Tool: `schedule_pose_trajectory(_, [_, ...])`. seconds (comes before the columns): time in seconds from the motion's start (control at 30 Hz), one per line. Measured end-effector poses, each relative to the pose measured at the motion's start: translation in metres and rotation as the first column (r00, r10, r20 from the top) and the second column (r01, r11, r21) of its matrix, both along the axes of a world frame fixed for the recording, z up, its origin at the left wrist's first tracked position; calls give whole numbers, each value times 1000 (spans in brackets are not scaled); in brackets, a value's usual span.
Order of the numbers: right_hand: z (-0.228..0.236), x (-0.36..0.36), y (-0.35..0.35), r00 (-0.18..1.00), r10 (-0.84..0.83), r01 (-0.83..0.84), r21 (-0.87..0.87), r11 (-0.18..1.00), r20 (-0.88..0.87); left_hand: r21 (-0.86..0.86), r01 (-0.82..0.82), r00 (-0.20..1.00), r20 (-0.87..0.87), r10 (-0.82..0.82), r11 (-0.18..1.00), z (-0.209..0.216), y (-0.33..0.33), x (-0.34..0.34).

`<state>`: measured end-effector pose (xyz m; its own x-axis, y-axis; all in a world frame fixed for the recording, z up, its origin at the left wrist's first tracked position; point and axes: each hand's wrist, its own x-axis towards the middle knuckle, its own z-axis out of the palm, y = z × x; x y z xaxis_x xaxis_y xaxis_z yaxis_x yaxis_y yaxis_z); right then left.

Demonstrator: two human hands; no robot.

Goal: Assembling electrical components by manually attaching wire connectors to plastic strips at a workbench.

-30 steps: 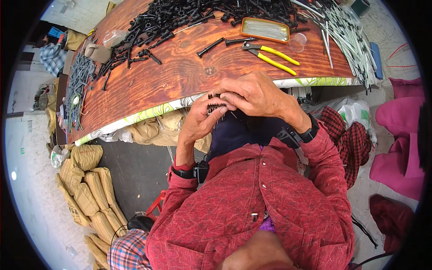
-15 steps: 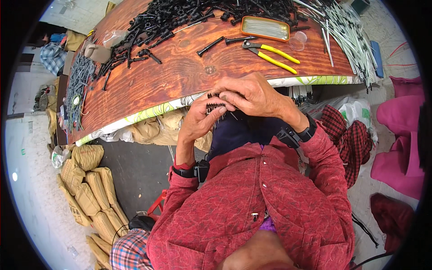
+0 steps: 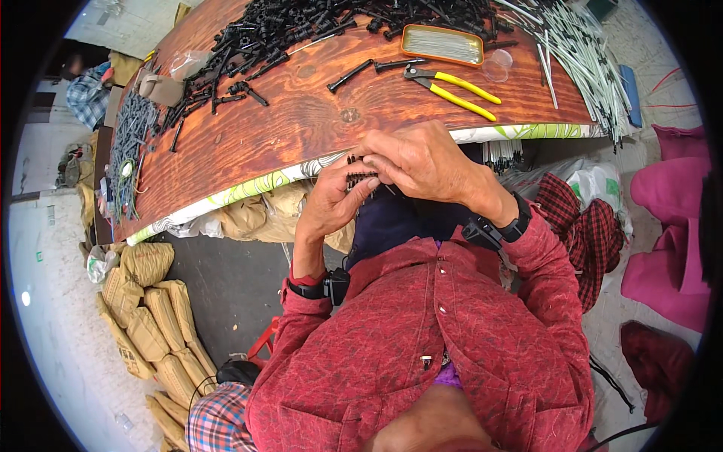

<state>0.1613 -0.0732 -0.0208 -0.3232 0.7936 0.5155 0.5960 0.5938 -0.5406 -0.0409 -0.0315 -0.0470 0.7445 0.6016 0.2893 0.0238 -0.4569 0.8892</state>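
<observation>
Just in front of the table's near edge, my two hands meet above my lap. My left hand point(image 3: 327, 202) is closed around a black ribbed piece point(image 3: 360, 178), its teeth showing between thumb and fingers. Against it my right hand point(image 3: 431, 164) is closed in a pinch, with thumb and index finger at the piece's right end. Whatever sits between the right fingertips is hidden. Thin wire-like ends stick out below the hands, too small to name.
On the wooden table point(image 3: 286, 128) lie yellow-handled pliers point(image 3: 459, 92), an orange-rimmed tin point(image 3: 443, 61) of thin metal pins, and a heap of black plastic parts point(image 3: 294, 30). White rods point(image 3: 576, 64) are piled at the right, grey pieces point(image 3: 135, 128) at the left. Brown sacks point(image 3: 154, 320) lie left.
My right hand has curled and turned slightly at the ribbed piece. My left hand keeps its hold in nearly the same spot.
</observation>
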Motion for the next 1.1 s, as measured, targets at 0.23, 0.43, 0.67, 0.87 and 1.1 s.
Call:
schedule_pose_trajectory(0.23, [3,8,2,997,74,-72,-44,996,36,-23,66,992,-103,-68,998,9,2,-2])
schedule_pose_trajectory(0.43, [1,5,1,998,55,-54,-37,998,28,-24,72,991,-108,-74,997,9,1,0])
schedule_pose_trajectory(0.67, [7,4,-3,992,24,-24,-1,1000,122,0,68,984,-166,-67,998,11,-3,-1])
schedule_pose_trajectory(0.87, [-3,5,2,987,58,-90,-220,971,-146,5,60,996,-68,-59,998,3,0,2])
schedule_pose_trajectory(1.1, [-5,24,-5,989,-14,-7,-147,989,-144,-73,16,999,-45,-19,997,-1,7,0])
